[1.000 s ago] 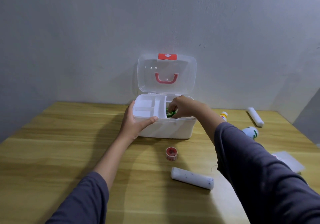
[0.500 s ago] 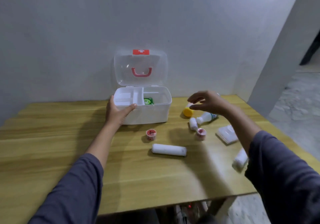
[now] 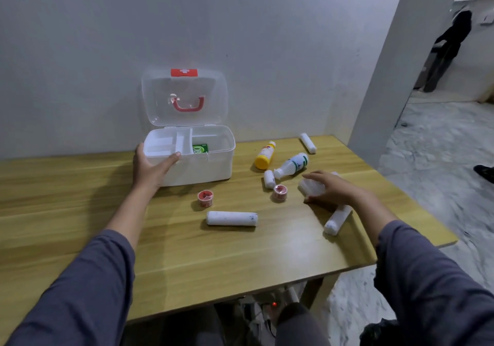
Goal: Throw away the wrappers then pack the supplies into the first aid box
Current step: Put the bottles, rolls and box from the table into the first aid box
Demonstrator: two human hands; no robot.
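The white first aid box (image 3: 213, 167) stands open against the wall, its clear lid up, with a green packet (image 3: 200, 148) inside. My left hand (image 3: 149, 167) grips the box's front left corner. My right hand (image 3: 330, 188) lies over a clear plastic packet (image 3: 311, 188) on the table, fingers curled around it. Loose on the table are two red tape rolls (image 3: 205, 198) (image 3: 280, 193), a long white bandage roll (image 3: 232, 218), a small white roll (image 3: 269, 178), a yellow bottle (image 3: 265, 155), a white bottle (image 3: 292, 165) and two more white rolls (image 3: 337, 220) (image 3: 308, 143).
The wooden table (image 3: 80, 212) ends close on the right, with a stone floor (image 3: 438, 158) beyond. A white pillar (image 3: 385, 64) rises at the table's far right corner. A dark figure (image 3: 446, 48) stands in the far doorway. Something dark with a red light sits under the table (image 3: 272, 304).
My right hand left the box, with the green packet staying inside, swung right over the bottles and came down onto the clear packet. The view turned right. My left hand stayed on the box.
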